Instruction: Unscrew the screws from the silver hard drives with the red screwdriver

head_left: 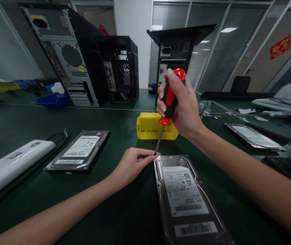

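Observation:
A red-and-black handled screwdriver [170,99] is gripped in my right hand [186,105], thumb up near the top of the handle. Its shaft slants down to the far left corner of a hard drive [186,190] lying label up on the table in front of me. My left hand [130,165] is at that same corner, its thumb and fingers pinched around the screwdriver's tip. Whatever small thing may be between them is hidden. Just behind the drive, a yellow plastic bin [145,131] lies with its opening towards me.
A second hard drive [80,149] and a white power strip [15,166] lie to the left. Another drive [253,136] and a dark phone [288,166] are at the right. Computer cases [89,58] stand at the back, near a blue bin [55,101].

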Tool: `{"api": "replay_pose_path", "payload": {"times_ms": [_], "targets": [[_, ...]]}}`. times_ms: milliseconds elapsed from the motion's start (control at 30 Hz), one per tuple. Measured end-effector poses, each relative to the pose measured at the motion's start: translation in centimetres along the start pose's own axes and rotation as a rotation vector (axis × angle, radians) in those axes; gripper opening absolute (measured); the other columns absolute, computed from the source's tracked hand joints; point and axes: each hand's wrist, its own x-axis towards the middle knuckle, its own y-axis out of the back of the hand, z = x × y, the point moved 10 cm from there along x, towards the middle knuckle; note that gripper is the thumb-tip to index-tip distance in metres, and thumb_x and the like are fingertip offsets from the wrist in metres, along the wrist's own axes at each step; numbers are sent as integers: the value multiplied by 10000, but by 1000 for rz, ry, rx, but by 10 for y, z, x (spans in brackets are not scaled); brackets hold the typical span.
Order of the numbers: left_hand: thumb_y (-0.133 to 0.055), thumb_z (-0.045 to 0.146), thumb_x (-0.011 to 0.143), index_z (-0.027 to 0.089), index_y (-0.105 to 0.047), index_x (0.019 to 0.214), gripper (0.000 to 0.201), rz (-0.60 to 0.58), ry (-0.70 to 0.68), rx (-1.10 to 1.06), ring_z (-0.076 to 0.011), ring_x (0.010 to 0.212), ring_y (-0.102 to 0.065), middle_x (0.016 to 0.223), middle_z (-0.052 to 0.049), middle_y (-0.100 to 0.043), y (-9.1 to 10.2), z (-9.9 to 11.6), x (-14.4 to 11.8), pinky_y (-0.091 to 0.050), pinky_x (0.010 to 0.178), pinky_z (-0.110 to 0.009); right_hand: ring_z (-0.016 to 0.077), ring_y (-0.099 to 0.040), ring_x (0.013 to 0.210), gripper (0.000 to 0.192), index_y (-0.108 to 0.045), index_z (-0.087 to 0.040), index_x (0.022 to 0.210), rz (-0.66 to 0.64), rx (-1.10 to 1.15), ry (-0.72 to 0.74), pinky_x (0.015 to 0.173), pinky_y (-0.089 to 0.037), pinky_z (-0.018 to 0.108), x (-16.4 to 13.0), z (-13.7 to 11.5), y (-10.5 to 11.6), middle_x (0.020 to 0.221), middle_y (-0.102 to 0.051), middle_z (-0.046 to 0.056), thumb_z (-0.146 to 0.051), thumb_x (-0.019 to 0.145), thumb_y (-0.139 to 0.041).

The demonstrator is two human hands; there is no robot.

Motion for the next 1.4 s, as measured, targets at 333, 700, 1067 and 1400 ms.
{"api": "replay_pose_path", "payload": {"times_ms": [333, 700, 1067, 1400], "targets": [[-585, 193, 846, 132, -719, 983, 201, 34, -46, 44, -188, 970, -672, 1026, -44, -731, 2, 6, -1, -513, 875, -274, 55, -435, 448, 190, -435, -267, 846, -21, -10, -6, 402, -381, 199, -2, -2, -6, 670, -475, -60, -378, 822, -587], [-581, 211, 851, 165, -728, 968, 193, 30, -63, 50, -198, 979, -669, 1020, -31, -733, 1, 10, -2, -508, 890, -298, 66, -421, 456, 212, -427, -269, 859, -23, -42, -8, 417, -378, 204, -3, -1, -8, 682, -461, -58, -411, 810, -576], [-581, 219, 848, 154, -718, 999, 214, 12, -34, 33, -208, 1012, -654, 1051, -40, -723, 1, 5, -1, -488, 921, -312, 92, -454, 516, 226, -507, -247, 979, -94, 21, 3, 481, -412, 244, -4, -2, -15, 725, -468, -26, -435, 855, -524], [-585, 212, 849, 156, -721, 990, 203, 6, -47, 16, -200, 1001, -658, 1045, -40, -725, 0, 6, 0, -491, 919, -306, 70, -451, 484, 113, -460, -286, 855, -67, -61, -29, 456, -396, 221, -5, -3, -14, 713, -491, -65, -307, 822, -566]]}}
